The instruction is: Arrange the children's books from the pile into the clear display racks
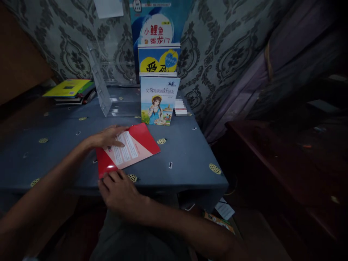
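Note:
A red book (148,143) with a pale panel of print lies slanted on the table, close to its front edge. Across its upper left part rests my left hand (110,138), fingers stretched out over the cover. My right hand (119,192) is at the book's near corner, its fingers bent over the edge and closed on it; the thumb is mostly hidden. Just behind stands an upright book (156,101) with a girl in a yellow hat on its cover.
Behind it rise a yellow-and-blue book (159,59) and a tall blue book (157,21). A clear plastic rack (102,87) stands left of them. Stacked books (69,90) lie at the back left. The cloth-covered table (190,156) ends at the right, beside dark red furniture (272,174).

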Available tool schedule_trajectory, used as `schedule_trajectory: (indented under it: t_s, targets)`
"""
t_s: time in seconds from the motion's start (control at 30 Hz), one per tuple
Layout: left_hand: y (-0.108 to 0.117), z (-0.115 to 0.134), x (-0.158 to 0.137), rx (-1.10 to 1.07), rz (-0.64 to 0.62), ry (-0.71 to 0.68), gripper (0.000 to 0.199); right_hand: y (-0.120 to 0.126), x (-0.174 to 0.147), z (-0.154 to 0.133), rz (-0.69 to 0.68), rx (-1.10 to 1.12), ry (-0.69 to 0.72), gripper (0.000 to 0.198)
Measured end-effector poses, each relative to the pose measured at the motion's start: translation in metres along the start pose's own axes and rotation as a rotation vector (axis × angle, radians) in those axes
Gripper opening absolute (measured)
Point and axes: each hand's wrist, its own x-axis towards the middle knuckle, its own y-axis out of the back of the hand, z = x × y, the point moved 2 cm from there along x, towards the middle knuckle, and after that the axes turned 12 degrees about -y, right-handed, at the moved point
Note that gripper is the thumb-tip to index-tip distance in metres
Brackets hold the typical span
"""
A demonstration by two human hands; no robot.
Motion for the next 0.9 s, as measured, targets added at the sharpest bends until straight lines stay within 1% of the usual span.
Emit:
schedule_trajectory:
  t_s: [0.1,0.2,0.23,0.27,0.37,0.43,0.5,0.57,0.63,0.8,0.9]
  targets:
    - [-0.01,0.005,-0.011,0.106,0.01,-0.111,0.069,-0.005,0.011,-0.005,-0.008,-0.002,-0.016,0.03]
    - [-0.03,0.015,-0.029,0.158,0.044,-0.154,0.062,0.005,0.007,0.009,-0.107,0.056,-0.027,0.032]
    - [-0.038,0.019,-0.035,0.168,0.064,-0.16,0.061,0.011,0.002,0.019,-0.131,0.078,-0.05,0.033]
    - [-0.045,0.022,-0.041,0.18,0.094,-0.162,0.058,0.018,-0.004,0.029,-0.127,0.093,-0.06,0.035]
    - [-0.065,0.031,-0.054,0.24,0.231,-0.136,0.05,0.034,-0.028,0.066,-0.062,0.074,-0.198,0.038]
    - [-0.074,0.034,-0.058,0.276,0.305,-0.11,0.047,0.041,-0.047,0.088,-0.016,0.078,-0.244,0.036]
    - [-0.079,0.037,-0.06,0.294,0.342,-0.103,0.046,0.045,-0.066,0.104,0.025,0.067,-0.272,0.034]
    - [-0.08,0.039,-0.06,0.301,0.358,-0.108,0.047,0.048,-0.08,0.114,0.026,0.063,-0.306,0.034]
    - [-0.08,0.039,-0.061,0.306,0.347,-0.131,0.05,0.051,-0.087,0.118,0.029,0.067,-0.322,0.036]
    - [-0.081,0.041,-0.065,0.298,0.294,-0.226,0.075,0.053,-0.088,0.12,0.073,0.067,-0.308,0.037]
    - [-0.08,0.043,-0.066,0.288,0.269,-0.238,0.076,0.053,-0.086,0.121,0.099,0.031,-0.251,0.035]
